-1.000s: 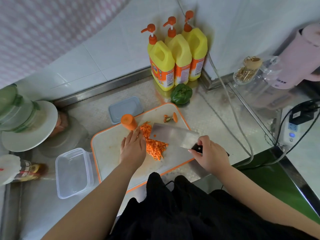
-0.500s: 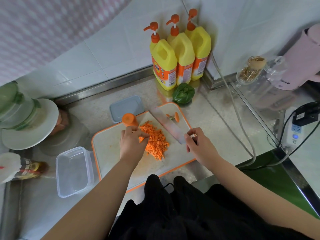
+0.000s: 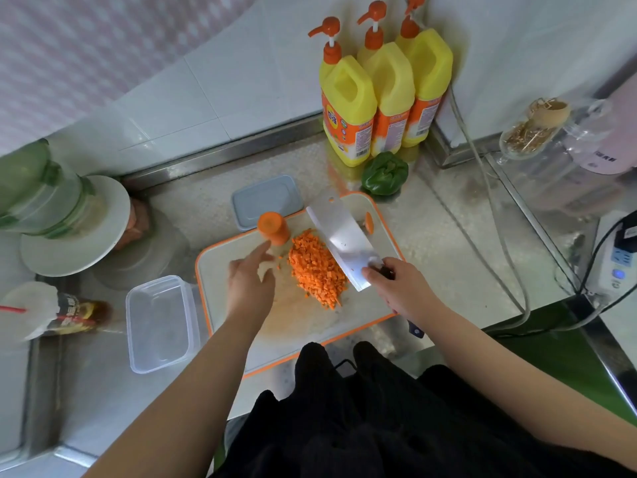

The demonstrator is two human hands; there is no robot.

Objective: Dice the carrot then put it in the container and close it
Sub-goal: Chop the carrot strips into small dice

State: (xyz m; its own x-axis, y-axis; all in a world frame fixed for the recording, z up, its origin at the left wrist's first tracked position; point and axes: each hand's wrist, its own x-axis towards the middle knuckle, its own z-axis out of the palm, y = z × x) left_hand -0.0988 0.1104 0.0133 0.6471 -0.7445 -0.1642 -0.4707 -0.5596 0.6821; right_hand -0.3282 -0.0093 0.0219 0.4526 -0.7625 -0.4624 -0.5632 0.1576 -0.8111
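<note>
A steel worktop [image 3: 431, 215] in a tiled kitchen corner carries everything. Nearest, at the left of the cutting board [image 3: 310, 326], stands the clear container [image 3: 158, 322], with nothing in it. On the board the left hand [image 3: 250, 284] is released, its fingers straight and pointing to the carrot stump [image 3: 274, 227], which stands upright at the far edge. The right hand [image 3: 403, 288] grasps the cleaver [image 3: 341, 238], whose blade lies against the right side of the diced carrot [image 3: 317, 267] pile. Farther away the grey lid [image 3: 265, 201] lies flat behind the board. The step seems to be gathering the dice; next move asks to decide: cut the stump, or lift the dice on the blade into the container.
</note>
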